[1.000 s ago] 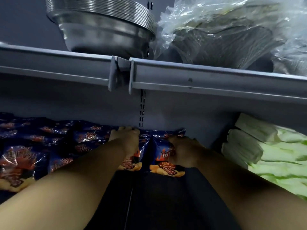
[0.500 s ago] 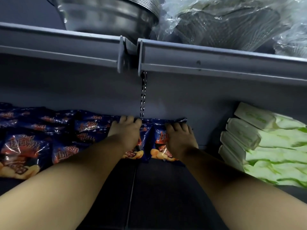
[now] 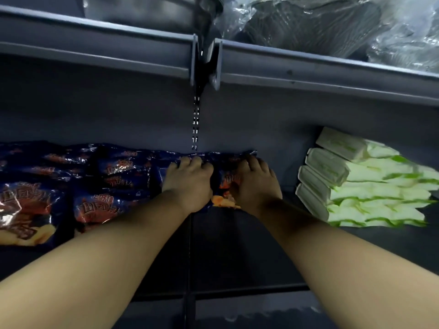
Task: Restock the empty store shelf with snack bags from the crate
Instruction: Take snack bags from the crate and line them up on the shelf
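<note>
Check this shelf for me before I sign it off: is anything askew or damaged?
Nothing damaged or spilled. The snack bags lie overlapping at mixed angles rather than in neat rows; both hands, left hand and right hand, rest on the rightmost ones.

Dark blue snack bags on the dark shelf

They carry red-orange lettering and pictures of yellow chips, and lie overlapping in a row from the shelf's left end to its middle, against the back wall. The rightmost bag lies flat at the row's end, mostly covered by two hands.
</note>
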### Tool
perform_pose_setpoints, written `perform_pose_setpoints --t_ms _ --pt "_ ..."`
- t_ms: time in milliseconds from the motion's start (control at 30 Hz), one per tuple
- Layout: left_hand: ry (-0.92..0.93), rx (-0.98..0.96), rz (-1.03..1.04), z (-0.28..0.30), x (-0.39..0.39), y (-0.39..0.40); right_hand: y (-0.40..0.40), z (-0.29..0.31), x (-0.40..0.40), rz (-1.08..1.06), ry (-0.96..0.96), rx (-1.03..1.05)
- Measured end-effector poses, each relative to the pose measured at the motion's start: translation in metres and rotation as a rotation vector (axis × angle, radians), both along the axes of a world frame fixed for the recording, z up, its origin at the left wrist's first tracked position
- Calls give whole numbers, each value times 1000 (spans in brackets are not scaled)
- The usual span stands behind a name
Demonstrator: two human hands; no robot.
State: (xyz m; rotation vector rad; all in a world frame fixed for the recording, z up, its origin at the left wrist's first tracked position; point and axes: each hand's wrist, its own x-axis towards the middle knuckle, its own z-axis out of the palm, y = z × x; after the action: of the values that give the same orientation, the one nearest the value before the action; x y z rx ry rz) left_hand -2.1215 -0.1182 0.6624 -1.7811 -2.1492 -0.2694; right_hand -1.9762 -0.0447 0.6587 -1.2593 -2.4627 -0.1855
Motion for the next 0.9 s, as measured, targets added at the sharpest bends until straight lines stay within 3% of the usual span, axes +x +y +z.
perform_pose_setpoints --t_ms 433,900 --pt "-24 -23 89 14 56 -81 -81 15 44 50 -16 -116" --pt "40 -64 62 -8 147 -192 -200 -9 131 71 -96 -33"
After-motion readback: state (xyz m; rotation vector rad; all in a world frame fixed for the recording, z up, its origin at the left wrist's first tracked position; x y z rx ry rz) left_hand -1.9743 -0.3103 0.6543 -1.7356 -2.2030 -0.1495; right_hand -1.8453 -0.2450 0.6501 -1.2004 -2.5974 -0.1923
